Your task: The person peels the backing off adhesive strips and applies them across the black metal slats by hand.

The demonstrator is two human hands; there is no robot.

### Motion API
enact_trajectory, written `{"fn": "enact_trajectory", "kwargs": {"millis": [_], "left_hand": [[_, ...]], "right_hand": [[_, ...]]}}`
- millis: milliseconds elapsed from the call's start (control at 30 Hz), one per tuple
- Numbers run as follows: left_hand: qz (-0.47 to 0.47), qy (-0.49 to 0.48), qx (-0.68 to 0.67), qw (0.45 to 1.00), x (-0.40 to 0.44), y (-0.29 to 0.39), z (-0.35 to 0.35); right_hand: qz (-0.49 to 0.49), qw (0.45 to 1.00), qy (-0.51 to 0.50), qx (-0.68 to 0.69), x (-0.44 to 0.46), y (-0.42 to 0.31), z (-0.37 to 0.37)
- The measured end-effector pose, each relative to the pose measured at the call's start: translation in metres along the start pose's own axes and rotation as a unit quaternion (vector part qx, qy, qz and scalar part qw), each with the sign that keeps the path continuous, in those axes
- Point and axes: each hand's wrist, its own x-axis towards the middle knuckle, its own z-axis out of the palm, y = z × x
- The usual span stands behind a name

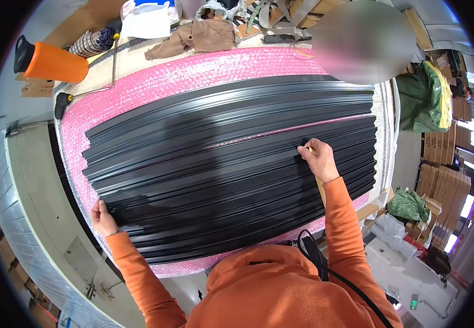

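Observation:
Long black ribbed profiles lie side by side across pink bubble wrap. At their left ends is my left hand, thumb and forefinger closed on the end of one profile. My right hand is over the right part of the profiles, its fingers pinched around a thin tan strip. This strip runs from the hand down toward my orange sleeve, and its lower end is hidden behind the forearm. A narrow pink gap shows between two of the profiles.
An orange bottle and a long-shafted screwdriver lie at the far left. Brown cloth lies along the back edge. Green sheeting hangs at the right, near stacked cardboard boxes. A black cable crosses my body.

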Motion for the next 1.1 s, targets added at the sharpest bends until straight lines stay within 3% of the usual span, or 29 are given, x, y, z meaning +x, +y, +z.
{"fn": "enact_trajectory", "kwargs": {"millis": [533, 633, 767, 867, 1100], "left_hand": [[-0.002, 0.006, 0.003, 1.000, -0.007, 0.012, 0.004], [-0.018, -0.004, -0.053, 0.998, -0.001, -0.003, 0.001], [0.020, 0.012, -0.009, 1.000, -0.012, 0.012, 0.006], [0.040, 0.022, 0.002, 0.999, -0.018, 0.023, 0.011], [-0.010, 0.021, 0.000, 1.000, -0.026, 0.043, 0.018]], "right_hand": [[0.013, 1.000, -0.004, -0.003, 0.002, 0.000, 0.001], [-0.042, 0.998, 0.012, -0.044, 0.003, 0.006, 0.002], [0.009, 1.000, 0.004, 0.027, 0.003, 0.007, 0.005], [-0.021, 1.000, 0.012, -0.001, 0.003, 0.000, 0.004], [0.004, 1.000, -0.003, 0.004, 0.004, -0.008, 0.005]]}}
